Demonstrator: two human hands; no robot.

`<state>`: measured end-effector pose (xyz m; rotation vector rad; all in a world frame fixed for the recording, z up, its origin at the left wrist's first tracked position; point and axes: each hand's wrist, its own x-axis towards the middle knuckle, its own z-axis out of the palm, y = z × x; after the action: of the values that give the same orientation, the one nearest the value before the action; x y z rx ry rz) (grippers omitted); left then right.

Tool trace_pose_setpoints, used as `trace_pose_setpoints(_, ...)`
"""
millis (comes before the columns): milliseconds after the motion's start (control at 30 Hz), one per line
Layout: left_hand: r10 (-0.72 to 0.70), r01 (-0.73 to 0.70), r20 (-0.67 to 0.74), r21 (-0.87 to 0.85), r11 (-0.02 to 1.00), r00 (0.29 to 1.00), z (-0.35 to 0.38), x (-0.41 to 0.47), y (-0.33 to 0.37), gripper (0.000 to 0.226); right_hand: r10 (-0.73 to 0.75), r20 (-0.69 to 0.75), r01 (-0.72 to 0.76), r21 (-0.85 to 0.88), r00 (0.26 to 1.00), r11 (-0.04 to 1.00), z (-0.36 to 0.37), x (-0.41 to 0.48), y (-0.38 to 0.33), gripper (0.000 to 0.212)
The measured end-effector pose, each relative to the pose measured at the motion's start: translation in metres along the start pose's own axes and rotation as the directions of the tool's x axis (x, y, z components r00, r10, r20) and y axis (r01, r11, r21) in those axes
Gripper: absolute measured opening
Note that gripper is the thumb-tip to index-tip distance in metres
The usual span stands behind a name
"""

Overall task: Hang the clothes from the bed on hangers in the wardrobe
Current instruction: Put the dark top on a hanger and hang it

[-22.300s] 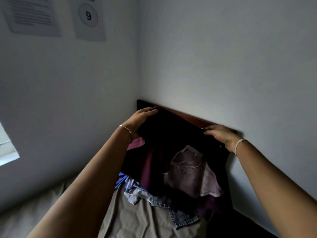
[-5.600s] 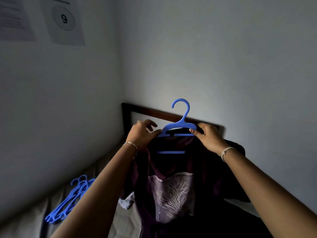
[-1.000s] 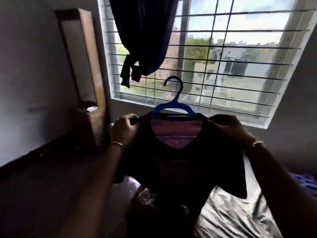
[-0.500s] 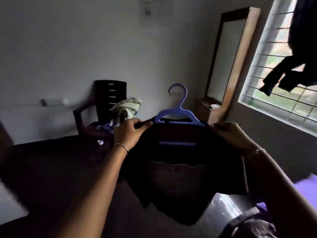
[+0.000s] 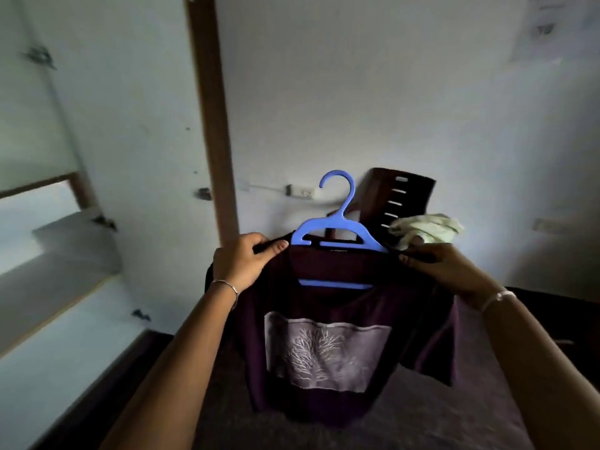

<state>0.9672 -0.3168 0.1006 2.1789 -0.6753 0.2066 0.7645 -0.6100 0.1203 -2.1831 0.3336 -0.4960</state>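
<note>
At the left of the frame stands the open white wardrobe with shelves (image 5: 65, 241), its wood-edged door (image 5: 211, 125) just left of centre. No rail or hung garment shows there.

The left hand (image 5: 242, 259), at centre, has its grip pinched on one shoulder of the dark purple T-shirt with a pale tree print (image 5: 324, 345). The shirt is threaded on the blue plastic hanger (image 5: 337, 235), held in the air before the wardrobe. The right hand (image 5: 444, 267) has its grip closed on the other shoulder.

In my judgement the shirt is on its hanger but not yet hung. Any clothes left on the bed are out of view.

Count: one wardrobe, one hanger, one shirt and two hands. Behind them, right of centre, is one dark wooden chair (image 5: 402, 196) carrying one pale green cloth (image 5: 425, 227).
</note>
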Motion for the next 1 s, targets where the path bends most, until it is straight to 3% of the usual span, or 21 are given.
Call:
trace_pose_setpoints(200, -0.187, 0.218, -0.201, 0.144, 0.965, 0.962, -0.087, -0.010, -0.096, 0.051, -0.122, 0.252, 0.106, 0.076, 0.960, 0.991, 0.114, 0.092, -0.055, 0.009)
trace_pose_setpoints(500, -0.254, 0.396, -0.426, 0.288, 0.872, 0.868, -0.227, 0.002, -0.199, 0.058, -0.343, 0.470, 0.199, 0.328, 0.813, 0.923, 0.280, 0.195, -0.156, 0.016)
trace_pose_setpoints(800, -0.347, 0.571, -0.603, 0.225, 0.790, 0.718, -0.373, 0.019, -0.259, 0.059, -0.457, 0.615, -0.056, 0.632, 0.642, 0.773, 0.409, 0.285, -0.265, 0.031)
trace_pose_setpoints(1000, -0.400, 0.654, -0.700, 0.127, 0.746, 0.592, -0.447, 0.004, -0.288, 0.070, -0.539, 0.639, -0.169, 0.716, 0.549, 0.677, 0.490, 0.301, -0.347, 0.036)
